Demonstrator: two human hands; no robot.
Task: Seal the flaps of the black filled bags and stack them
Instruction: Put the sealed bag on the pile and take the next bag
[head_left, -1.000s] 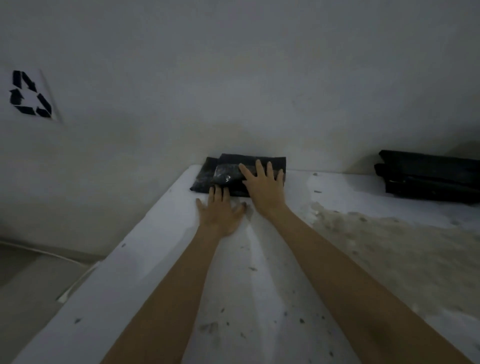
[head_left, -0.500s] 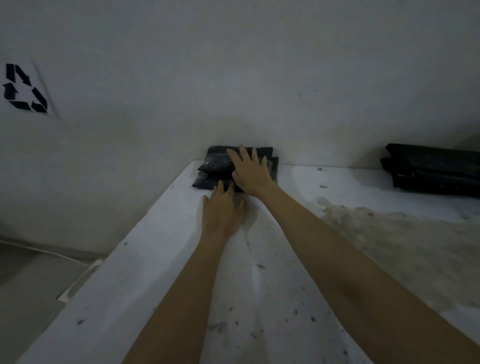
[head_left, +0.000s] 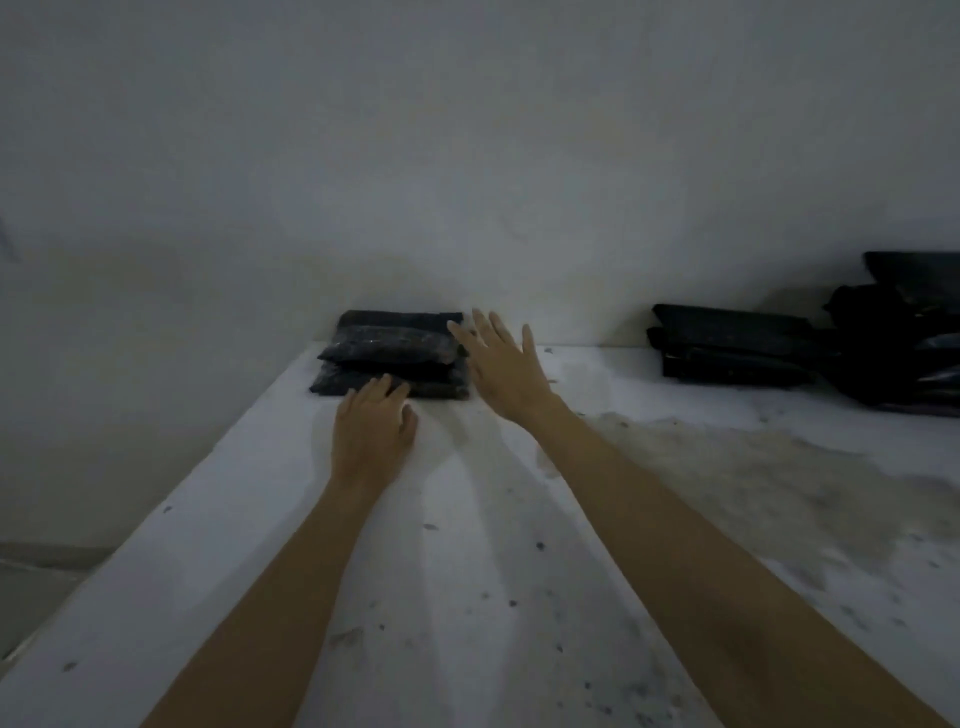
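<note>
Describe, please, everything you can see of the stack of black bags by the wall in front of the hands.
The stack of black bags lies flat on the white table at its far left corner, against the wall. It looks like glossy, speckled plastic, plump and filled, about three layers, roughly aligned. The left hand rests with fingertips at its near edge; the right hand is spread open beside its right end.

Black bags (head_left: 395, 353), white speckled table (head_left: 467, 571), brown stain (head_left: 753, 483)

Both forearms are bare to the left hand (head_left: 371, 434) and right hand (head_left: 506, 371), without sleeves.
</note>
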